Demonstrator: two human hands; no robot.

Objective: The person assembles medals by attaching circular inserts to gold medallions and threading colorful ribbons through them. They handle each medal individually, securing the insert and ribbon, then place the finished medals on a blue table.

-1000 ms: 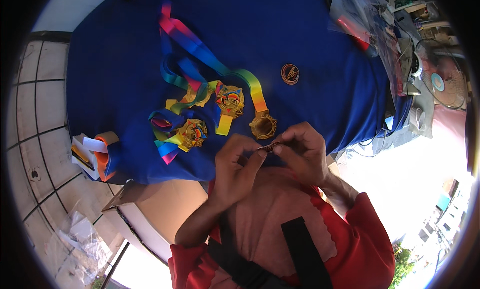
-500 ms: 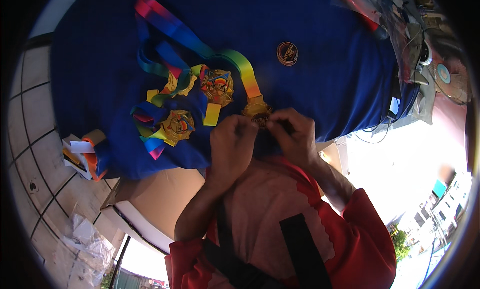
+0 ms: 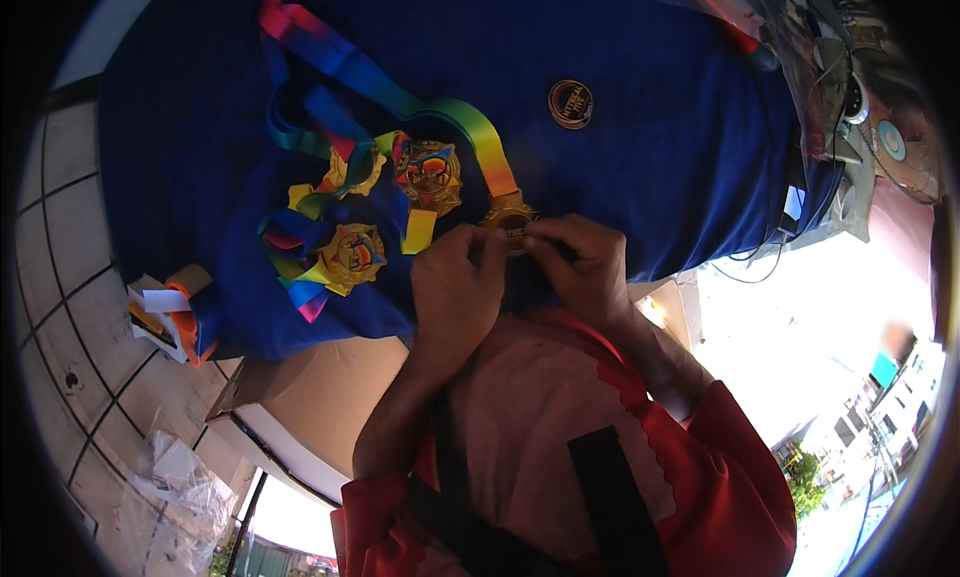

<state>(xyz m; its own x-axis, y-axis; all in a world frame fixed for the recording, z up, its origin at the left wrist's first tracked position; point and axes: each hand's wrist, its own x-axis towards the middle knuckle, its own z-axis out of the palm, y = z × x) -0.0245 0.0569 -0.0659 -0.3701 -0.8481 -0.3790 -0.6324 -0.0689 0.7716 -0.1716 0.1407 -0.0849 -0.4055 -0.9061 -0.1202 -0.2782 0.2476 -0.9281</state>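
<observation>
A gold medal (image 3: pixel 500 215) on a rainbow ribbon (image 3: pixel 487 155) lies near the front of the blue cloth, between my hands. Over its face sits a dark round disc with light lettering (image 3: pixel 514 231), like a sticker. My left hand (image 3: pixel 458 292) is closed, thumb and fingertips pinched at the medal's left edge. From the other side, my right hand (image 3: pixel 585 267) pinches at the right edge of disc and medal; the fingertips partly hide both. A matching dark round disc (image 3: pixel 570 105) lies farther back on the right.
Several more medals rest left of my hands, among them one gold medal (image 3: pixel 428 174) and a nearer medal (image 3: pixel 352 258). Blue cloth (image 3: pixel 660 177) covers the table. A cardboard box (image 3: pixel 310 387) stands below its front edge; plastic bags and a fan (image 3: pixel 890 142) are at the right.
The dark disc, earlier tilted over the medal's near part, now lies more squarely on its face. My fingertips have shifted slightly left with the view; both hands remain at the medal.
</observation>
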